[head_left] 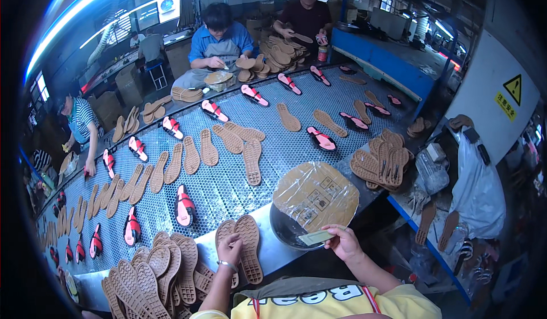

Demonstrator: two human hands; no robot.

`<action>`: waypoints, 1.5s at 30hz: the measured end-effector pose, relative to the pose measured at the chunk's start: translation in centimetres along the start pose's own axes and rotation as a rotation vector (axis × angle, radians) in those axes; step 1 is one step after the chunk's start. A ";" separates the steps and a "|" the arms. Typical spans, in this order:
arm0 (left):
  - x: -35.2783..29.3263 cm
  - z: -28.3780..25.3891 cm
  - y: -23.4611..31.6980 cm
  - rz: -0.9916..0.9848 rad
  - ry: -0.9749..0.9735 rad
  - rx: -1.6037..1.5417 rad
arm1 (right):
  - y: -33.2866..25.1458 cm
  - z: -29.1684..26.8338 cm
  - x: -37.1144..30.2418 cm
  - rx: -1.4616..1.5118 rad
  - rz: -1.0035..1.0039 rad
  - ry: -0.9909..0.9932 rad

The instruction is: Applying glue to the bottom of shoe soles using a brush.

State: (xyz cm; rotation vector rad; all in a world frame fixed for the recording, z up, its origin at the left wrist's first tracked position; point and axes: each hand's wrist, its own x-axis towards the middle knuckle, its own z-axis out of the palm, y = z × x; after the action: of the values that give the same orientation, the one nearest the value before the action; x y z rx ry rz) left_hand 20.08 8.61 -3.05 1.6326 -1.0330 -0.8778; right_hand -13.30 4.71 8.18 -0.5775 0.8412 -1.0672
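At the table's near edge, my left hand (229, 249) has its bent fingers on a brown shoe sole (225, 229), treads up. Another sole (249, 245) lies close beside it and reaches past the metal edge. My right hand (343, 243) pinches a flat, pale green scraper-like piece (317, 237). That piece is over the near rim of a dark round basin (280, 226). A brown cardboard sheet wrapped in clear film (315, 196) covers most of the basin, so its contents are hidden.
Rows of soles (191, 155) and pink-and-red sandal uppers on lasts (185, 206) lie on a perforated conveyor (228, 176). Sole piles (148, 273) (383, 160) flank me. A blue-edged shelf (419, 228) stands right. Co-workers (222, 43) work across the belt.
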 end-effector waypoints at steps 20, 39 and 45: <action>-6.2 0.4 -0.8 0.160 0.000 0.718 | -8.2 15.8 8.7 -0.485 -0.072 -0.461; -5.7 2.5 2.6 0.017 0.019 0.895 | -5.0 9.6 4.2 -0.754 0.354 -0.733; -4.9 2.7 0.7 0.009 0.198 0.916 | -7.8 2.4 -0.1 -0.564 0.288 -0.458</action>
State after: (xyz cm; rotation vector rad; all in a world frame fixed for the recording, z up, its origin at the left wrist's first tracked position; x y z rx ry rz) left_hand 15.62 12.12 -2.77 2.3922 -1.3980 -0.1936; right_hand -15.43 1.77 15.53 -1.0896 0.7822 -0.3946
